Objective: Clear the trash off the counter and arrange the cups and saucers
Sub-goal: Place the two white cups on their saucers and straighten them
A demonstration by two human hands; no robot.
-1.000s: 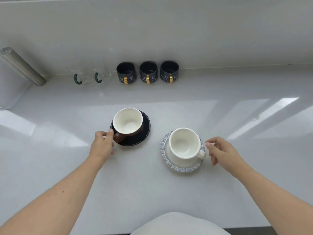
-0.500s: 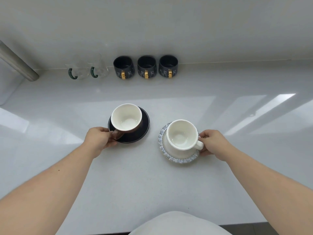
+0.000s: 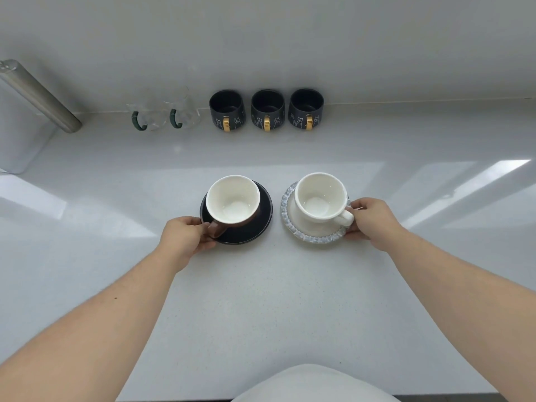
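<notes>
A brown cup with a white inside stands on a black saucer in the middle of the white counter. My left hand grips that saucer's left edge, by the cup's handle. To the right, a white cup sits on a blue-rimmed saucer. My right hand holds this saucer's right edge, thumb beside the cup handle. Both cups are empty and upright.
Along the back wall stand three dark mugs with gold handles and, left of them, two clear glass cups with green handles. A steel tube slants in at the far left. My white shirt shows at the bottom edge.
Both hands closed onto the saucers' outer edges. The white cup and its saucer moved back, level with the brown cup, and the two sets now sit side by side.
</notes>
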